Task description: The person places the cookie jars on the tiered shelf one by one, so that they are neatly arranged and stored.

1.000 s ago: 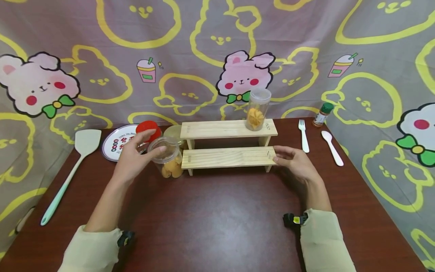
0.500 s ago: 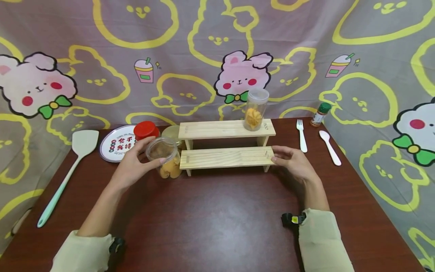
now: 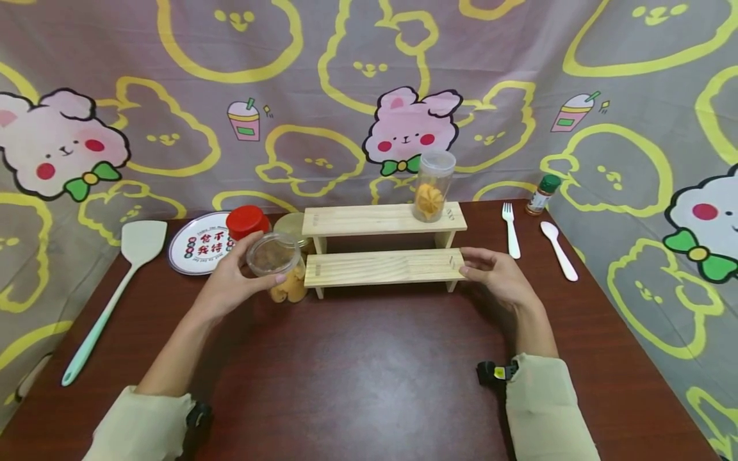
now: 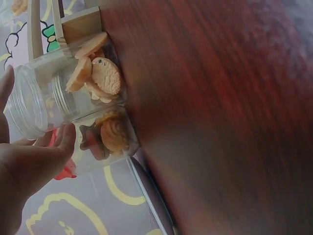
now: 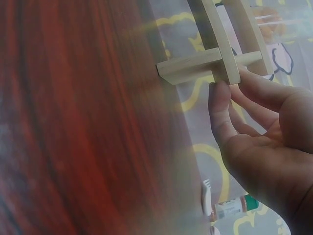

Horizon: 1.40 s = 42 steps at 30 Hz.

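A clear jar [image 3: 282, 264] holding pale cookies is being gripped near its top by the left hand [image 3: 227, 285], the thumb being laid along the near side and the fingers being curved around the far side. The jar is being held upright just beside the left end of a two-tier wooden rack [image 3: 380, 267]. The right end of the rack's lower shelf is being pinched between the thumb and fingers of the right hand [image 3: 498, 275]. On the right part of the upper shelf, a tall clear canister [image 3: 435, 186] with a swirled golden cookie inside is being supported. Behind the gripped jar, a container with a dull golden top [image 3: 291, 225] is being partly hidden, and a red-lidded jar [image 3: 248, 219] is being seen beyond the left fingers; in the left wrist view, brown cookies are being shown inside it. A white plate [image 3: 193, 246] with red and dark lettering is being partly overlapped by that jar. Farther left, a spatula [image 3: 138, 253] with a mint-green handle is being displayed. To the right, a white fork [image 3: 510, 230], a white spoon [image 3: 559, 251] and a green-capped bottle [image 3: 542, 195] are being borne by the dark red-brown table [image 3: 369, 358]. The background is being filled by a cartoon-printed cloth [image 3: 346, 96].
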### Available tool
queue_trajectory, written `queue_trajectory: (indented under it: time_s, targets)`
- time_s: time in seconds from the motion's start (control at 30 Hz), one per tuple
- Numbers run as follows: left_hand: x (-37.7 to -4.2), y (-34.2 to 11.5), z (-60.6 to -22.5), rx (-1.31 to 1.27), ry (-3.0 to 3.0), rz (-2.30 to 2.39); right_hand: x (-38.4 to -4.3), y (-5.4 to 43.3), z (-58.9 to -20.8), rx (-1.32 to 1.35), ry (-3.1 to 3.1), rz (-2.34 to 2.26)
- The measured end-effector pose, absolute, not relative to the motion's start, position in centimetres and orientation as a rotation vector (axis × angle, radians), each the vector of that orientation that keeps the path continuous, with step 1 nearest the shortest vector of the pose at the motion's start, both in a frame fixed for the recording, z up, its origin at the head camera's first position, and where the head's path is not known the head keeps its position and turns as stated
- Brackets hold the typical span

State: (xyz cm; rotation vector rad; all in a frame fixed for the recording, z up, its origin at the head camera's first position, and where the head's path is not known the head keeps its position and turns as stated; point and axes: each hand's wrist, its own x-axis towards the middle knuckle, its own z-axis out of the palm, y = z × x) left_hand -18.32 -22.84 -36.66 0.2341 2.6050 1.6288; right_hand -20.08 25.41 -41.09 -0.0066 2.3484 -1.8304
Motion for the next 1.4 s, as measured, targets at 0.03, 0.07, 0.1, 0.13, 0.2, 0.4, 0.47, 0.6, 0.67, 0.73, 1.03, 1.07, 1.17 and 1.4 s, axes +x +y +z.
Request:
queue_trajectory:
  time_s: [0.03, 0.07, 0.1, 0.13, 0.2, 0.4, 0.47, 0.6, 0.67, 0.73, 1.03, 1.07, 1.17, 1.4]
  targets:
    - [-18.3, -22.8, -36.7, 0.239, 2.604, 1.634, -20.1, 25.4, -41.1, -0.012, 2.348, -1.832]
    - [-18.4, -22.8, -36.7, 0.243, 2.603, 1.637, -20.1, 25.4, -41.1, -0.015, 2.347, -1.835]
    - [-18.4, -22.8, -36.8, 0.244, 2.607, 1.635, -20.1, 25.4, -41.1, -0.018, 2.346, -1.838]
    - [-18.4, -22.8, -36.7, 0.243, 2.612, 1.631, -20.1, 25.4, -41.1, -0.023, 2.343, -1.840]
    - [-18.4, -22.9, -36.7, 0.242, 2.627, 1.616, -20.1, 25.5, -41.1, -0.027, 2.340, -1.843]
    - [-18.4, -23.0, -36.6, 0.212, 2.652, 1.594, -20.0, 25.5, -41.1, -0.029, 2.329, -1.851]
    - [-18.3, -23.0, -36.5, 0.198, 2.655, 1.589, -20.0, 25.5, -41.0, -0.028, 2.330, -1.849]
    - [-18.1, -23.2, -36.0, 0.179, 2.677, 1.584, -20.0, 25.5, -41.1, -0.028, 2.327, -1.849]
    - [-18.0, -23.2, -35.6, 0.175, 2.688, 1.590, -20.0, 25.5, -41.1, -0.026, 2.324, -1.850]
    - [-18.0, -23.3, -35.3, 0.174, 2.687, 1.607, -20.0, 25.5, -41.2, -0.023, 2.323, -1.852]
    - [-18.0, -23.2, -34.0, 0.140, 2.688, 1.624, -20.0, 25.5, -41.3, -0.008, 2.317, -1.858]
    - [-18.1, -23.2, -33.9, 0.150, 2.694, 1.621, -20.0, 25.5, -41.2, -0.009, 2.317, -1.857]
    - [-18.1, -23.1, -33.4, 0.178, 2.720, 1.600, -20.0, 25.4, -41.1, -0.014, 2.324, -1.849]
    - [-18.4, -23.1, -32.2, 0.242, 2.756, 1.593, -20.0, 25.5, -41.1, -0.027, 2.324, -1.852]
